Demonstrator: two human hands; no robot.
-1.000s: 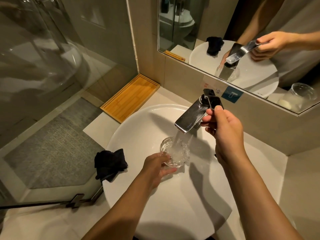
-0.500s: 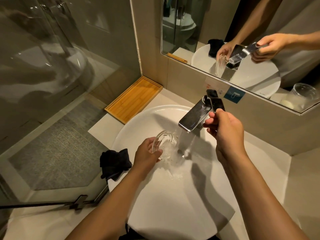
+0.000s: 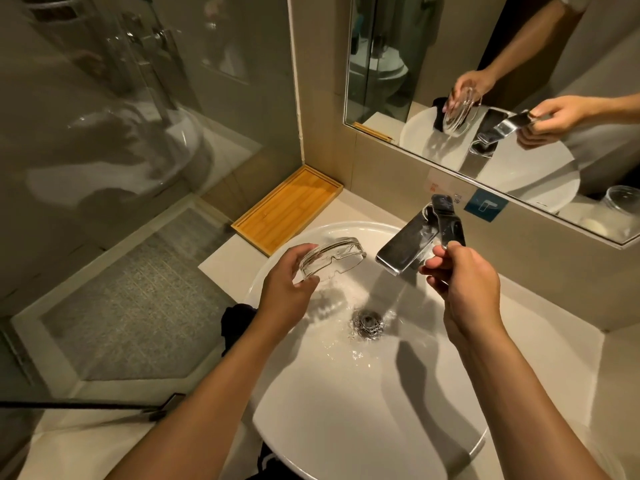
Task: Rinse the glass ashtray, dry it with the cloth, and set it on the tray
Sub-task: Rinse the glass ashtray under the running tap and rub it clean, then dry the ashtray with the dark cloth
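My left hand (image 3: 287,289) grips the clear glass ashtray (image 3: 332,259), tilted on its side over the left part of the white sink (image 3: 346,427), away from the water stream. My right hand (image 3: 460,282) pinches the lever of the chrome faucet (image 3: 412,242). Water runs from the spout onto the drain (image 3: 367,322). The dark cloth (image 3: 237,318) lies on the sink's left rim, mostly hidden behind my left forearm. The wooden tray (image 3: 287,209) lies on the counter at the back left, against the wall.
A mirror (image 3: 485,81) on the wall behind the faucet reflects both hands and the ashtray. A glass shower door (image 3: 121,133) stands to the left, its hinge bracket (image 3: 166,407) near the counter's front edge. A glass jar (image 3: 620,206) appears only in the mirror at far right.
My left hand pulled the ashtray out of the water stream, lifted it leftward and tipped it on its side. My right hand stays on the faucet lever; water still flows.
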